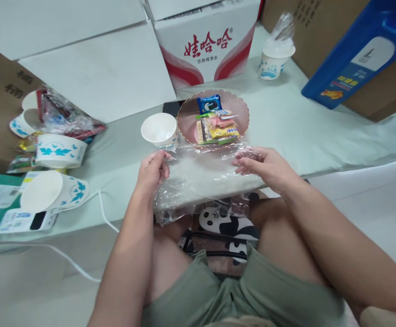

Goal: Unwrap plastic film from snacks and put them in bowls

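Note:
Stretched between my two hands is a clear plastic bag (204, 181), over the front edge of the table. My left hand (154, 170) pinches its left upper corner, and the fingers of my right hand (262, 164) close on its right upper corner. Just beyond the left hand stands a white paper cup (159, 129), upright, with its inside showing. Next to it is a pinkish scalloped bowl (190, 113) holding several small wrapped snacks, among them a blue packet (209, 104) and a yellow packet (224, 132).
At the back right stands a paper cup wrapped in plastic (273, 61), near a blue jug (354, 59). Several paper cups (61, 151) and wrapped packets lie at the left, with a white power bank (26, 221) and its cable (104, 213). A white-and-red carton (207, 54) stands behind the bowl.

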Motion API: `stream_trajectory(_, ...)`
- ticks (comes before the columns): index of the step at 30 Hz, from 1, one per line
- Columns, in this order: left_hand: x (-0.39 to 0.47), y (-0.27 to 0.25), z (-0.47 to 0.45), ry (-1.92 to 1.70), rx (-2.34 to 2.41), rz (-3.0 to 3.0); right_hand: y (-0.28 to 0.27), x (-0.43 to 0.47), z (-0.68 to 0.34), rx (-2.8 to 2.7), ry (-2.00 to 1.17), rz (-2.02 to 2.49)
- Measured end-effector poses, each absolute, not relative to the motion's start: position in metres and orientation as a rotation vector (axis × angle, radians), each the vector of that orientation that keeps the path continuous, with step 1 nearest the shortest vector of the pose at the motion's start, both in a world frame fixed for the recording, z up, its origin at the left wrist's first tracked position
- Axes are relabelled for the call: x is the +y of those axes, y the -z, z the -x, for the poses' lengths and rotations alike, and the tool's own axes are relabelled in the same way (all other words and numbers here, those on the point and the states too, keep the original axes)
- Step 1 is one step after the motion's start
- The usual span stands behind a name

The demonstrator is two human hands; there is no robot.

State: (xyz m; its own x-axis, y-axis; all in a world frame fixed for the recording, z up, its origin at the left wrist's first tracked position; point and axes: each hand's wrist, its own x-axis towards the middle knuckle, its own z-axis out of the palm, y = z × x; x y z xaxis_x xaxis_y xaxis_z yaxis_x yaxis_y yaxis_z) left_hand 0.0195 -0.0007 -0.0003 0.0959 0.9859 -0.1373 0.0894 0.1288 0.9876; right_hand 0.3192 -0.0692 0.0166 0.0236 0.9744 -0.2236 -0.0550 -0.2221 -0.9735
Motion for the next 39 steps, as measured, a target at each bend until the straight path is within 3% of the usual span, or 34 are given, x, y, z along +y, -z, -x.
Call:
stream_trajectory(4,-0.008,-0.005,-0.012,-1.182,0.983,-1.229,-0.015,-0.067,-0.322,-1.043,-0.872,1.345)
stream_trajectory(8,-0.018,0.0,-0.02,-0.852,0.998,-1.193,-0.01,-0.063,-0.322,-1.007,-0.685,1.22)
stream_trajectory(12,-0.015,0.006,-0.034,-0.819,1.145,-1.135,-0.009,-0.066,-0.324,-1.044,-0.797,1.073)
stream_trajectory(19,-0.007,0.002,-0.039,-0.99,1.1,-0.888,-0.01,-0.073,-0.312,-1.115,-1.332,1.042)
stream_trajectory(22,-0.009,0.004,-0.037,-0.933,1.075,-0.869,-0.015,-0.072,-0.306,-1.13,-1.217,1.205)
stream_trajectory(27,-0.01,0.008,-0.031,-0.821,1.109,-1.012,-0.027,-0.074,-0.317,-0.92,-0.749,1.218)
stream_trajectory(33,-0.009,0.006,-0.029,-0.816,1.068,-0.994,-0.023,-0.079,-0.322,-1.115,-1.127,1.327)
stream_trajectory(39,-0.006,0.003,-0.023,-0.722,1.073,-1.036,-0.021,-0.078,-0.324,-0.961,-1.112,1.444)
